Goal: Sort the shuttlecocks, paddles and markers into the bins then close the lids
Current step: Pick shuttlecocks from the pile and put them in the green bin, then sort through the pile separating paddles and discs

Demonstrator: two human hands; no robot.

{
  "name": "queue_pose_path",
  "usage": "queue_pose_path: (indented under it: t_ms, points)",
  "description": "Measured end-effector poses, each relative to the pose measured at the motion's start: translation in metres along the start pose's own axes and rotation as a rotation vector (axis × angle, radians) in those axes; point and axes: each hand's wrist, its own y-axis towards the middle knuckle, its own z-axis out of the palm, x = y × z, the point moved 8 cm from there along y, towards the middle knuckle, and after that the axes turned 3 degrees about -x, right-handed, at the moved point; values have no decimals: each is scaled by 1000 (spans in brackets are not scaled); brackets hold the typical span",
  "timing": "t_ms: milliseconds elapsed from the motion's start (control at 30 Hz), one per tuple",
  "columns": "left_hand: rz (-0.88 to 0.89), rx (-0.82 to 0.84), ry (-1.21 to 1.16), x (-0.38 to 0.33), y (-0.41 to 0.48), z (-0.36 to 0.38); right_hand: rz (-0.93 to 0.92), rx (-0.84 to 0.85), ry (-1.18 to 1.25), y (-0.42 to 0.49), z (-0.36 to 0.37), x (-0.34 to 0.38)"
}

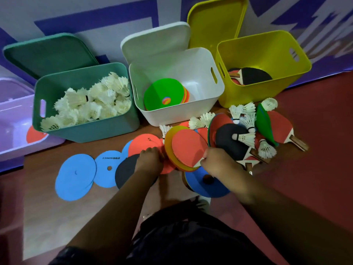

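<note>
**Paddle handle pointed to your right hand, and the yellow bin lay beyond it**

The yellow bin (254, 94), with paddles in it, stood up and to the right, well apart from both hands. Nearer, a stack of markers (168, 142) lay on the floor between your hands, with the red paddle (188, 146) flat on top. Its long axis ran from the blade at upper left to the handle at lower right, so your right hand (217, 163) was nearer, its fingers (207, 154) curled round the handle. Your left hand (150, 159) sat at the stack's left edge, fingers bent down; I could not tell whether they pinched anything.
</note>
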Motion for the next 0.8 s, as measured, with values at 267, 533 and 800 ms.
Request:
queue_pose_path:
  t_ms: [267,533,800]
  points:
    - [53,-110,173,-19,-17,-18,19,-62,-340,3,26,-25]
    - [-54,-130,152,-16,-37,-59,4,-103,-237,6,40,-24]
    - [-309,-282,35,26,-62,-107,-80,-85,222,4,-5,15]
